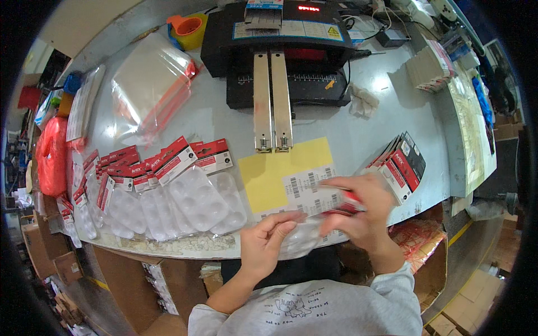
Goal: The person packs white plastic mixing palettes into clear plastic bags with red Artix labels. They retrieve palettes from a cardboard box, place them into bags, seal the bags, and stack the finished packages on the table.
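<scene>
My left hand (262, 245) is in front of me at the table's near edge, thumb and forefinger pinched on the rim of a white palette in a clear bag (302, 239). My right hand (367, 210), smeared by motion, grips a red header card (350, 203) at the bag's right side. Beneath both hands lie a sheet of barcode labels (305, 187) and a yellow sheet (260, 179). To the left, several bagged white palettes (196, 199) with red header cards overlap in a row. Right of my right hand stands a fanned stack of red and black header cards (400, 171).
A black machine (218, 42) with two metal rails (262, 101) stands at the back centre. Clear bags (148, 78) lie back left, near a yellow cup (196, 39) and a red plastic bag (51, 157). Stacked cards (426, 67) and a crumpled tissue (363, 102) are back right.
</scene>
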`<state>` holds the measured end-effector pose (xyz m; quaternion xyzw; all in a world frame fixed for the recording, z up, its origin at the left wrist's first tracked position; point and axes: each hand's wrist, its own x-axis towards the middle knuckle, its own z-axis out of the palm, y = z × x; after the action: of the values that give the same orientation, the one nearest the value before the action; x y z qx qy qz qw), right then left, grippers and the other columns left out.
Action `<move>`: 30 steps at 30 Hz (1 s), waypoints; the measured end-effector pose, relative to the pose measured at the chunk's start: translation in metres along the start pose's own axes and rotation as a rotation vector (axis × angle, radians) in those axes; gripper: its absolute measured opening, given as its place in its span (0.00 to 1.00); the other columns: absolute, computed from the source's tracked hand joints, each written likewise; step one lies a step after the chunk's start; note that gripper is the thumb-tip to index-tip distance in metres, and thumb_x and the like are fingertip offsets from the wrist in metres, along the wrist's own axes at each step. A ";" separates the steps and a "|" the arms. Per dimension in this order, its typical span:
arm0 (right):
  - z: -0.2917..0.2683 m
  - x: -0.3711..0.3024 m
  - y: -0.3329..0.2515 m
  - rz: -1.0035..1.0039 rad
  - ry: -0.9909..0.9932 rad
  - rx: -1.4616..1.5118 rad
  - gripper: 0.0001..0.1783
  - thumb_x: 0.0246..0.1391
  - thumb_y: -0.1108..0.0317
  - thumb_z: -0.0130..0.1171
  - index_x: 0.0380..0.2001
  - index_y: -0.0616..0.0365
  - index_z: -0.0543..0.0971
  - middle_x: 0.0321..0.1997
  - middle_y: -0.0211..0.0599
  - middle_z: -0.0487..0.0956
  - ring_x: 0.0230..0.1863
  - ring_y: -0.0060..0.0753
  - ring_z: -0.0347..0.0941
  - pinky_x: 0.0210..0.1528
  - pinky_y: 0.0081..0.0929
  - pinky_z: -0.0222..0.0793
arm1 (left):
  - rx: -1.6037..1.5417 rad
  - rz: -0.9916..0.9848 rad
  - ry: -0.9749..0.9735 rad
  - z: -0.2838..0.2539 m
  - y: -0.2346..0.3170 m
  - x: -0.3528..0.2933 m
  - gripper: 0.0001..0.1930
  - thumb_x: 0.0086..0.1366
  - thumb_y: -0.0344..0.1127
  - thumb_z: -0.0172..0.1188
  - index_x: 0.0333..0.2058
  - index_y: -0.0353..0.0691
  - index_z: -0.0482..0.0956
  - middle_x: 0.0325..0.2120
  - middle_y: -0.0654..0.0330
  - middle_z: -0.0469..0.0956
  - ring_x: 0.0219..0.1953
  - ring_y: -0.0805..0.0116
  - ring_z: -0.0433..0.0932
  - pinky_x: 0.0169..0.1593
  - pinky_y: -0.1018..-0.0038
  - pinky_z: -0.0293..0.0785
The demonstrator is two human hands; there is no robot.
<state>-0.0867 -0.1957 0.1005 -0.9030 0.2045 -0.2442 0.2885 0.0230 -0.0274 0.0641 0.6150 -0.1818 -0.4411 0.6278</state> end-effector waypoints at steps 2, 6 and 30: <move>0.020 0.010 -0.006 -0.066 -0.038 0.027 0.27 0.30 0.44 0.68 0.30 0.53 0.79 0.23 0.30 0.78 0.21 0.32 0.72 0.29 0.23 0.62 | 0.157 0.044 0.043 -0.002 0.005 -0.005 0.10 0.64 0.31 0.54 0.40 0.31 0.78 0.32 0.59 0.81 0.31 0.81 0.74 0.35 0.83 0.70; 0.035 0.013 -0.007 -0.070 -0.015 0.021 0.20 0.36 0.50 0.69 0.23 0.55 0.77 0.19 0.31 0.76 0.18 0.31 0.71 0.25 0.23 0.61 | 0.260 -0.030 0.059 -0.009 0.013 -0.009 0.09 0.64 0.29 0.53 0.38 0.31 0.78 0.30 0.62 0.80 0.30 0.81 0.73 0.35 0.83 0.69; 0.039 0.007 0.003 -0.119 0.026 0.130 0.18 0.32 0.56 0.70 0.19 0.59 0.78 0.14 0.35 0.73 0.14 0.35 0.69 0.18 0.25 0.61 | 0.427 0.072 0.089 -0.010 0.010 -0.001 0.07 0.62 0.31 0.57 0.31 0.32 0.79 0.20 0.67 0.76 0.23 0.83 0.67 0.27 0.84 0.64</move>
<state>-0.0599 -0.1850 0.0727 -0.8896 0.1379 -0.2853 0.3289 0.0336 -0.0221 0.0723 0.7458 -0.2650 -0.3423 0.5063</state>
